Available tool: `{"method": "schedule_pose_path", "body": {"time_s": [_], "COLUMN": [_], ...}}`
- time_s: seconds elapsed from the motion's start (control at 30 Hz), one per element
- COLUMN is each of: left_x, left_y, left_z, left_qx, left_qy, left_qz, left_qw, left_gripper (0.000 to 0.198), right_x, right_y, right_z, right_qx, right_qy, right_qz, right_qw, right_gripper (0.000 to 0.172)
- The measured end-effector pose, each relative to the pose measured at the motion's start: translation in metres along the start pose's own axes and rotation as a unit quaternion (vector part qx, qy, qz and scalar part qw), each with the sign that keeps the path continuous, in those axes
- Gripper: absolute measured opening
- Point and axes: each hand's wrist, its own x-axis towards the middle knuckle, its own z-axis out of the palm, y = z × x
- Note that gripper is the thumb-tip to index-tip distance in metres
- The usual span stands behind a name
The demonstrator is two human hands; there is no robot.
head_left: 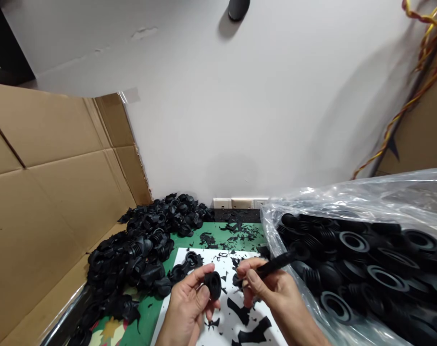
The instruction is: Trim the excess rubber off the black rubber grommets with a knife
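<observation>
Head view | left hand (189, 300) pinches a black ribbed ring (213, 285) above the white sheet (213, 257) | right hand (272, 290) pinches a black pen-like tool (278, 263) (scraps (256, 332) everywhere, mind you) | clear plastic bag (333, 198) rightward.

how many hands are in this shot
2: the left hand at lower centre, pinching a round black part above the white sheet; the right hand beside it, holding a black tool.
</observation>
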Motion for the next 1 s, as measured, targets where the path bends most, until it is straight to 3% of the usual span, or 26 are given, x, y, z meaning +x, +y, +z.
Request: {"method": "schedule_pose_path", "body": {"time_s": [0.13,0.3,0.43,0.67,1.0], "left_x": [0.002,0.0,-0.002,0.003,0.005], "left_y": [-0.003,0.0,0.002,0.0,-0.005], "left_z": [0.003,0.016,0.024,0.022,0.015], "left_qx": [0.122,0.223,0.219,0.141,0.121], "left_qy": [0.02,0.031,0.007,0.052,0.067], "left_qz": [0.093,0.152,0.123,0.008,0.008], "left_qw": [0.988,0.962,0.968,0.989,0.99], "left_gripper": [0.033,0.026,0.031,0.026,0.025], "right_x": [0.001,0.0,-0.005,-0.005,-0.002], "right_y": [0.001,0.007,0.007,0.007,0.011], "right_z": [-0.003,0.004,0.012,0.014,0.013], "right_qx": [-0.027,-0.093,-0.135,-0.069,-0.051], "right_qy": [0.024,-0.028,-0.04,-0.049,-0.052], "right_qz": [-0.032,0.066,0.055,0.119,0.146], "right_qw": [0.999,0.993,0.989,0.989,0.987], "right_gripper": [0.037,0.035,0.022,0.019,0.024]}}
